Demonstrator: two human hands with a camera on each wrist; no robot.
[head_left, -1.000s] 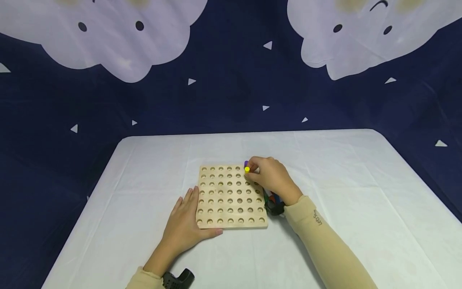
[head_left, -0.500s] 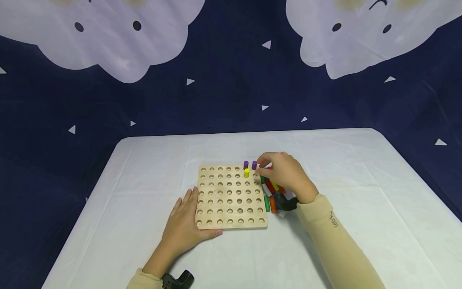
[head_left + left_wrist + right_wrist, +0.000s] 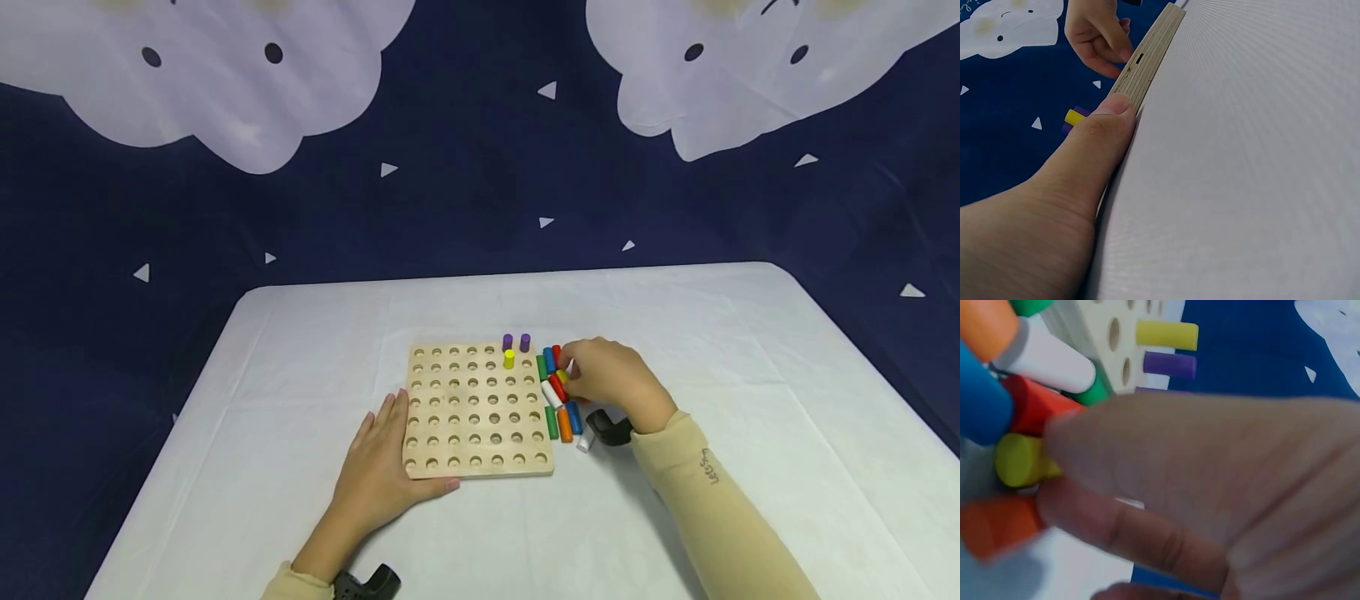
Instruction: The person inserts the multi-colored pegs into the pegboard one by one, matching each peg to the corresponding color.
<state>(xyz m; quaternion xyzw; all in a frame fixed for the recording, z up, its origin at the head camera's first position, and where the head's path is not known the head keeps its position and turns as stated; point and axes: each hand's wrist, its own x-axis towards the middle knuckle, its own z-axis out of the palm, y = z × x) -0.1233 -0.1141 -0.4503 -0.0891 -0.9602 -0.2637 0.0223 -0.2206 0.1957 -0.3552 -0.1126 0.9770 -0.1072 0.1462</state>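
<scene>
A wooden pegboard (image 3: 480, 417) with rows of holes lies flat on the white table (image 3: 262, 467). Two purple pegs (image 3: 516, 342) and one yellow peg (image 3: 509, 359) stand near its far right corner. My left hand (image 3: 390, 458) rests flat at the near left corner, its thumb (image 3: 1107, 125) pressed against the board's edge (image 3: 1147, 59). My right hand (image 3: 570, 375) is curled over a pile of loose coloured pegs (image 3: 558, 404) beside the board's right edge. In the right wrist view its fingers pinch a lying yellow peg (image 3: 1019, 459) among red, white, blue and orange ones.
A dark blue backdrop with white clouds (image 3: 480, 167) hangs behind the table. A black wrist-camera mount (image 3: 611, 429) sits under my right wrist. Bare tablecloth spreads left, right and behind the board.
My right hand left the yellow peg standing in the board and moved right and nearer, down onto the loose pile. The left hand has stayed put.
</scene>
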